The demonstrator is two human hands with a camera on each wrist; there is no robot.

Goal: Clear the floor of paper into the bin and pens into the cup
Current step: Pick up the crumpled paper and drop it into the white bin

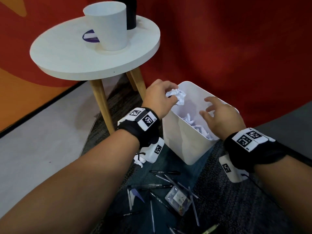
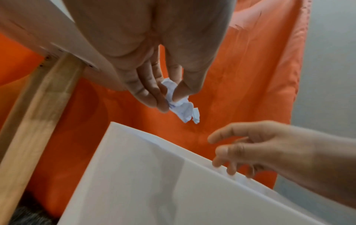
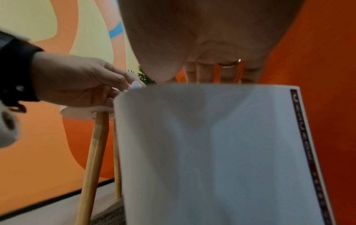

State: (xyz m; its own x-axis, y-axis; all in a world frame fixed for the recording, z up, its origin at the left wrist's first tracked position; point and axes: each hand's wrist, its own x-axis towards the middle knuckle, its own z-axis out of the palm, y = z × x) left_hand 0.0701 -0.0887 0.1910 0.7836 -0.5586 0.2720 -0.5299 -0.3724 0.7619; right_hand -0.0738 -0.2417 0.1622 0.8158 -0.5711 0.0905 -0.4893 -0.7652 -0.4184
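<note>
My left hand [image 1: 158,97] pinches a crumpled white paper ball [image 1: 177,97] just over the far left rim of the white bin [image 1: 179,146]. In the left wrist view the paper ball [image 2: 181,106] hangs from my fingertips [image 2: 159,105] above the bin's wall [image 2: 146,175]. My right hand [image 1: 217,115] hovers over the bin's right side with fingers spread and nothing in it. Crumpled paper [image 1: 194,122] lies inside the bin. Several pens [image 1: 162,184] are scattered on the carpet in front. A white cup [image 1: 108,26] stands on the round table [image 1: 70,56].
One more paper scrap [image 1: 140,161] lies on the carpet left of the bin, under my left wrist. A small clear box [image 1: 177,198] sits among the pens. A black cylinder [image 1: 130,12] stands behind the cup. The table's wooden legs [image 1: 103,103] are close to the bin's left.
</note>
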